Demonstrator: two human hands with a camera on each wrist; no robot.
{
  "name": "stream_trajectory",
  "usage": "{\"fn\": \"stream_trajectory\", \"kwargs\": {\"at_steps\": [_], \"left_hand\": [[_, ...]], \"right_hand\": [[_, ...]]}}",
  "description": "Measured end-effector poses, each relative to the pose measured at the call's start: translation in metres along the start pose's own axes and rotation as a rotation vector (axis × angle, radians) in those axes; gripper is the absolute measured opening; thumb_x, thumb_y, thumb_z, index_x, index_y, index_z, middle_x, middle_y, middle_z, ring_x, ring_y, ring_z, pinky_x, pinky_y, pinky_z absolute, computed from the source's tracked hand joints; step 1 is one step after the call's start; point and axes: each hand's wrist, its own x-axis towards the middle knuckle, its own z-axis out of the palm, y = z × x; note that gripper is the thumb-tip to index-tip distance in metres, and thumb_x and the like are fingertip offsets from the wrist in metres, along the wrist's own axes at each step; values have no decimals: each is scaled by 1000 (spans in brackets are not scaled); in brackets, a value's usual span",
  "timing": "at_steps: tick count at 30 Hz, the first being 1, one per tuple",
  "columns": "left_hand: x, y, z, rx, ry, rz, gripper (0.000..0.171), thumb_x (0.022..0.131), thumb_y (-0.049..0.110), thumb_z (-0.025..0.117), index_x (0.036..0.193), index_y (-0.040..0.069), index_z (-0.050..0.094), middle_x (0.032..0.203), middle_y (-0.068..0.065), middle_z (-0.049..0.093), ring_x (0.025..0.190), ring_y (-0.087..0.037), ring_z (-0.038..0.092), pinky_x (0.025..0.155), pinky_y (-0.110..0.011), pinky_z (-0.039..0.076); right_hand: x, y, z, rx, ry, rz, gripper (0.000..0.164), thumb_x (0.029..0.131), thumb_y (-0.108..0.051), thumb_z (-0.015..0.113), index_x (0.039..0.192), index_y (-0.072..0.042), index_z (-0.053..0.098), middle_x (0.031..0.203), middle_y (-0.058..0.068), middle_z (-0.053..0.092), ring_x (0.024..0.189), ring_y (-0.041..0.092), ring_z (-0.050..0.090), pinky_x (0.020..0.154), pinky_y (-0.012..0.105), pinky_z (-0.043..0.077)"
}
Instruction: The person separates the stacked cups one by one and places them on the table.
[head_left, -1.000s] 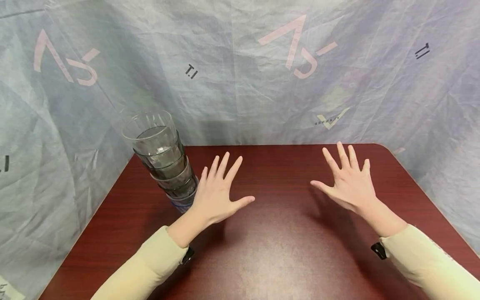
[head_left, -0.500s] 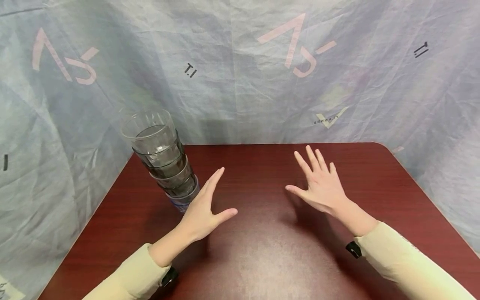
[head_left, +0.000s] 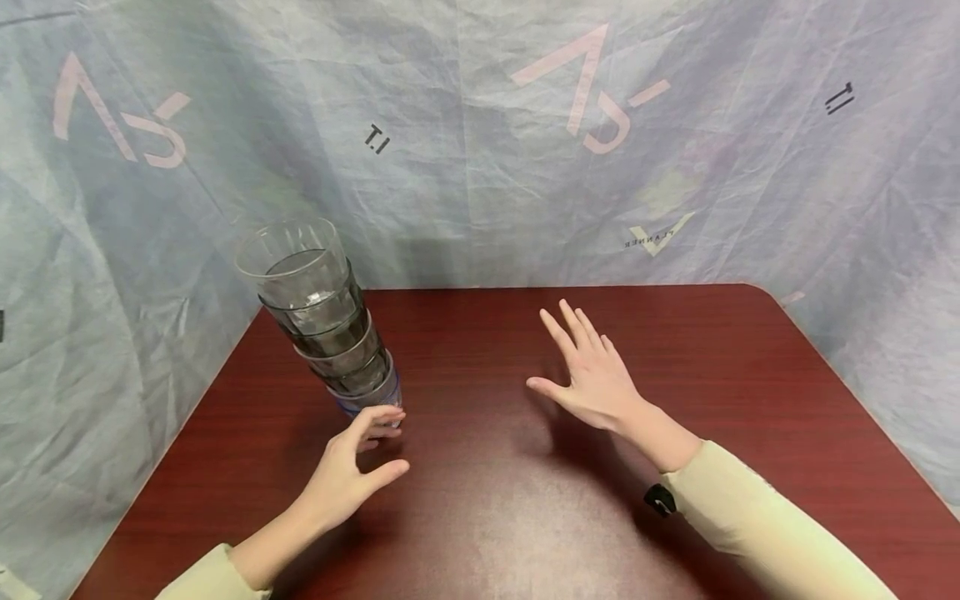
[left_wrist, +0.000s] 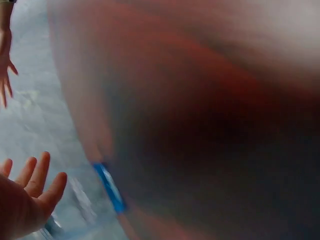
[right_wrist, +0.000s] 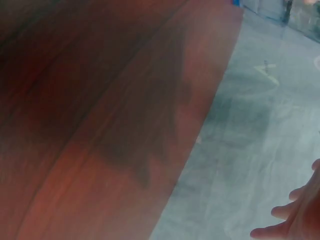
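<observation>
A tall stack of clear, dark-tinted glasses [head_left: 326, 321] stands on the left of the table, with blue at its lowest part. My left hand [head_left: 337, 477] hovers just in front of the stack's base, fingers softly bent and thumb apart. Whether a fingertip touches the bottom glass cannot be told. Over the middle of the table my right hand [head_left: 596, 379] is spread, palm down, holding nothing. In the left wrist view, a bright blue strip [left_wrist: 110, 187] shows beside the fingers [left_wrist: 40, 182]. The right wrist view catches the right hand [right_wrist: 300, 215] at its lower corner.
A reddish-brown wooden table [head_left: 480, 333] spans the area below the hands. Behind it and along its sides hangs a wrinkled grey sheet [head_left: 465, 167] with printed letters. Dark wrist devices sit under the sleeves, one visible by the right cuff [head_left: 693, 475].
My left hand has drawn back down and left to the stack's base, its fingers bending from spread. My right hand has moved left toward the table's middle. The stack stays in place.
</observation>
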Motion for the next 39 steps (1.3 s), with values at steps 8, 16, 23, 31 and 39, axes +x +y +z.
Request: {"fn": "stream_trajectory", "kwargs": {"at_steps": [8,16,23,31,39], "left_hand": [[-19,-17,-28,111,81,-65,43,78,7,81,114,12,60,107,-5,67,96,-18,65,78,-38,53],[-13,-36,-44,254,171,-182,52,76,22,85,110,7,48,102,-6,63,95,-19,60,77,-34,49],[2,-52,-41,135,146,-249,86,76,23,86,136,4,26,128,-16,49,115,-33,50,86,-55,46],[12,-57,-19,-136,192,-319,101,73,11,87,140,12,11,141,-17,35,127,-33,43,96,-54,42],[10,-60,5,-267,279,-332,104,72,-1,85,142,10,9,140,-12,36,123,-17,45,95,-15,41]], "right_hand": [[5,-7,7,41,-22,5,93,85,-62,60,157,-29,11,162,4,6,146,27,8,105,67,24],[20,-18,12,114,-9,-18,90,87,-63,56,157,-29,11,162,1,6,146,25,8,106,65,24],[49,-36,11,210,38,-72,94,85,-81,34,157,-23,15,162,5,10,146,24,12,107,60,28],[78,-61,8,290,59,-85,97,81,-87,25,157,-28,10,162,-2,6,145,24,15,105,60,30],[111,-95,-5,446,66,-120,81,90,-73,39,155,-38,4,160,-15,7,144,13,14,103,60,32]]}}
